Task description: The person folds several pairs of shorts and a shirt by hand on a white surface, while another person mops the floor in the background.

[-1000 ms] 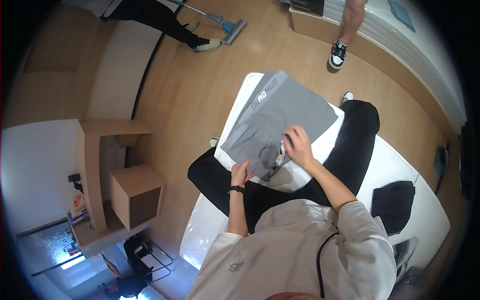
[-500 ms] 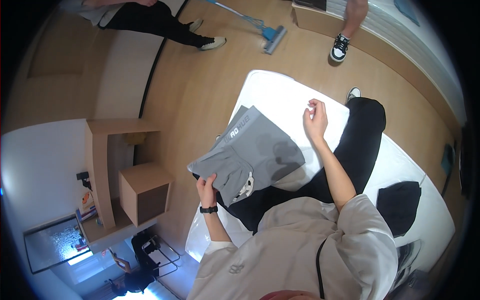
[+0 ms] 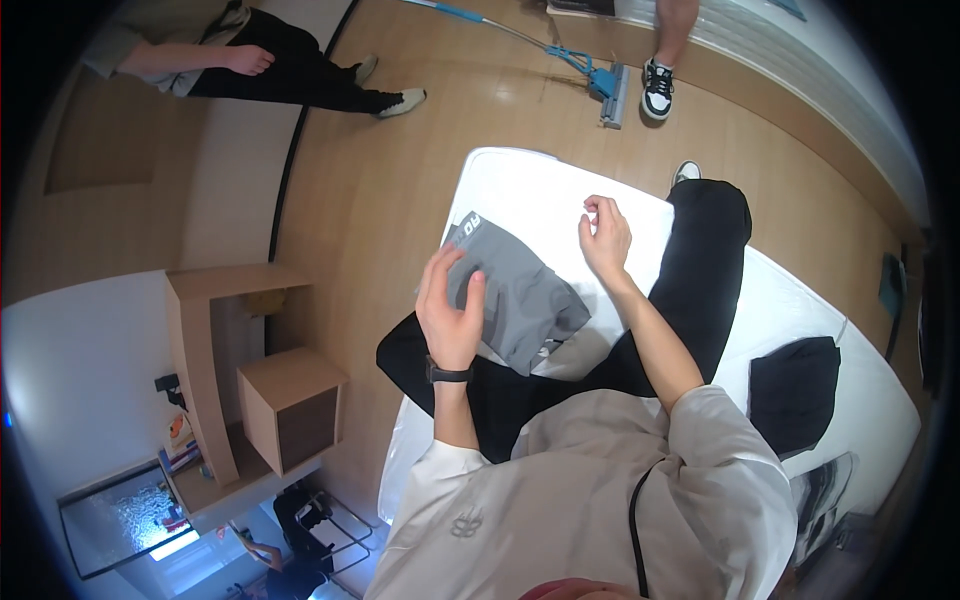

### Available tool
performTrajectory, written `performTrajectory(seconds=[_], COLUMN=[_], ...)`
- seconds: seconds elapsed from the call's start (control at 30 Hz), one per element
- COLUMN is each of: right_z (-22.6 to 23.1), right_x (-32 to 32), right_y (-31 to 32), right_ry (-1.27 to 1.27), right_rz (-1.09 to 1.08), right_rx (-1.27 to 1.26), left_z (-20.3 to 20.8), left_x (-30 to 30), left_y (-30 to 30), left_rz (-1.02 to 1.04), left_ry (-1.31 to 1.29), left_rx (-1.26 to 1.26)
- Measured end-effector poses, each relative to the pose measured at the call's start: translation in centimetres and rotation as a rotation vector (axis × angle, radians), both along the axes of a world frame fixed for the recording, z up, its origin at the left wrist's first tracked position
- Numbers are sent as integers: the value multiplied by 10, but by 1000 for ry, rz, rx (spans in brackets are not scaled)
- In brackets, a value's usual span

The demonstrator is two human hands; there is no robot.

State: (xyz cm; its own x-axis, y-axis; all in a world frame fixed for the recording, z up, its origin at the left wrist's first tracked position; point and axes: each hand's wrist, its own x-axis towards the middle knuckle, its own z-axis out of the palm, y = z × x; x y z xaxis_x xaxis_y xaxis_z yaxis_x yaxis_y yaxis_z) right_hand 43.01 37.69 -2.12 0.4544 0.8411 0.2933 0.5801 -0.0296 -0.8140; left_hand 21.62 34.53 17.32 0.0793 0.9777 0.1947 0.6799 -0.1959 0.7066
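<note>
Grey boxer briefs with a lettered waistband lie folded over on the white, plastic-covered mattress, in front of my lap. My left hand, with a dark band on its wrist, is over their left side. Its fingers are stretched and the thumb stands apart; whether the fingertips touch the cloth I cannot tell. To the right of the briefs my right hand hovers over the mattress with loosely bent fingers and nothing in them.
A folded black garment lies on the mattress at my right. On the wooden floor beyond are a blue and grey sponge mop and another person's shoe. A person stands at far left, above a wooden shelf unit.
My left hand has folded the left part of the briefs over to the right and let go. The briefs now cover a smaller area. My right hand still holds nothing.
</note>
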Motion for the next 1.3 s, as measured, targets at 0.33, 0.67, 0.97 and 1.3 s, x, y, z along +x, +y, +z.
performTrajectory(seconds=[0.33,0.67,0.97,1.3], right_z=[-1,-6,4,-5], right_x=[-6,-2,-6,-10], right_y=[-2,-3,3,-3], right_ry=[-104,-129,-146,-55], right_rz=[28,22,8,154], right_rx=[-6,38,65,-25], left_z=[-144,-163,-181,-172], left_x=[22,-47,-54,-61], left_y=[-21,-48,-65,-35], left_rz=[-24,534,734,375], left_ry=[741,168,-1128,-1646], left_rx=[-158,-103,-597,-697])
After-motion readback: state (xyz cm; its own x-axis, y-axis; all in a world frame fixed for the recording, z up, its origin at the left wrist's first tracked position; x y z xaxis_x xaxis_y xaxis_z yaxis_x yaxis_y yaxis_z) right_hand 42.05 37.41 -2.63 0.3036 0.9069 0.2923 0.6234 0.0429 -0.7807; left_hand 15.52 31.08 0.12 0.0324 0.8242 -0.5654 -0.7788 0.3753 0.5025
